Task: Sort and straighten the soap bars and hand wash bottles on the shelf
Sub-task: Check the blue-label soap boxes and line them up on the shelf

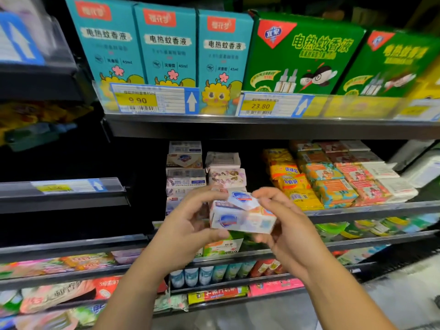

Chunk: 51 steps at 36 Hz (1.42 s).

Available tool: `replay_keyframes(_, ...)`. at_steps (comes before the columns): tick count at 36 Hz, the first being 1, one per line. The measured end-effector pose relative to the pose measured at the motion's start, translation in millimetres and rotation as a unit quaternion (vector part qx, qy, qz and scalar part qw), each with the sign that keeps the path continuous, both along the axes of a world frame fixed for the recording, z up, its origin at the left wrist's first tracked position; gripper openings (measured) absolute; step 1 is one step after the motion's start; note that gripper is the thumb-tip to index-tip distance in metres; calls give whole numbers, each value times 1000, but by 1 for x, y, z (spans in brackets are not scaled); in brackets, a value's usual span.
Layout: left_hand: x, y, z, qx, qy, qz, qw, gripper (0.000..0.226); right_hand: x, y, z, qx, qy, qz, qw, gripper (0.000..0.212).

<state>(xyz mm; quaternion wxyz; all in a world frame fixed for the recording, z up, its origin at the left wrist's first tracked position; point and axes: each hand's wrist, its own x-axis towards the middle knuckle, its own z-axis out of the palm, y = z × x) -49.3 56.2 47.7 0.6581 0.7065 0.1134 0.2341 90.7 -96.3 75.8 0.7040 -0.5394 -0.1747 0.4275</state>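
I hold two white soap boxes with blue shield logos in front of the soap shelf. The lower box (240, 221) lies flat between both hands, and a smaller one (242, 200) sits tilted on top of it. My left hand (188, 225) grips the stack's left end. At the right end, my right hand (283, 222) grips it with fingers curled over the top. Behind my hands, stacked white and pink soap boxes (185, 172) fill the shelf (371, 210). Yellow, orange and pink soap bars (328, 179) lie in rows to the right.
Above, teal boxes (166, 46) and green boxes (302, 55) stand on an upper shelf with price tags (152, 98). Lower shelves hold colourful packets (59, 263) and small bottles (204, 275). The dark space left of the soap stacks holds nothing visible.
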Motion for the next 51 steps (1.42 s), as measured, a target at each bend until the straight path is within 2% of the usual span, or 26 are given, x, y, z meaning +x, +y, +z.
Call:
replay_keyframes(2,0,0,1,34,-4,52,998,47,4,-2,-1,11,24,49,998,37)
replay_keyframes(4,1,0,2,13,-12,85,996,37,5,-3,-5,-14,-36,105,994,57)
replay_keyframes(7,2,-3,4,-69,1,111,991,34,0,-1,-11,-45,-118,84,988,42)
replay_keyframes(10,4,-10,6,-118,-14,102,988,41,-8,3,-11,-23,-82,28,996,33)
replay_keyframes(13,1,-10,6,-113,-9,74,991,54,-11,2,-7,-30,-66,-31,997,27)
replay_keyframes(15,-2,-7,5,-114,4,22,993,56,-8,-2,-4,-21,-67,-44,997,23)
replay_keyframes(17,-4,-5,3,-107,23,-27,994,59,-4,-5,-3,-6,-45,-25,999,14)
replay_keyframes(19,-2,-5,1,-51,42,-25,997,60,0,-8,-4,4,-2,13,1000,11)
replay_keyframes(20,0,-5,0,-11,45,-1,999,59,1,-9,-5,21,32,37,999,17)
replay_keyframes(22,4,-4,-3,36,29,53,998,53,7,-11,-11,74,96,85,989,52)
replay_keyframes(23,6,-4,-3,28,16,69,997,50,9,-12,-14,87,101,104,986,69)
replay_keyframes(24,8,-6,-2,3,3,76,997,49,10,-12,-16,84,81,116,986,77)
replay_keyframes(25,9,-7,-2,-19,-5,80,997,48,10,-12,-17,67,37,121,990,76)
replay_keyframes(28,10,-11,0,-53,-19,83,995,44,6,-11,-15,-3,-114,93,989,57)
replay_keyframes(32,13,-16,4,-34,-30,124,991,58,6,-12,-15,-63,-201,48,976,37)
replay_keyframes(35,19,-24,9,-10,-50,134,990,67,3,-8,-18,-107,-252,58,960,40)
replay_keyframes(41,31,-41,11,43,-45,105,993,68,-1,0,-31,-137,-246,130,951,52)
replay_keyframes(43,33,-39,12,43,-47,104,992,67,5,-3,-29,-120,-199,116,966,56)
replay_keyframes(47,38,-30,13,50,-49,112,991,64,28,-15,-25,-104,-220,80,967,56)
replay_keyframes(51,45,-22,5,67,-14,133,989,63,49,-22,-21,-15,-172,-6,985,59)
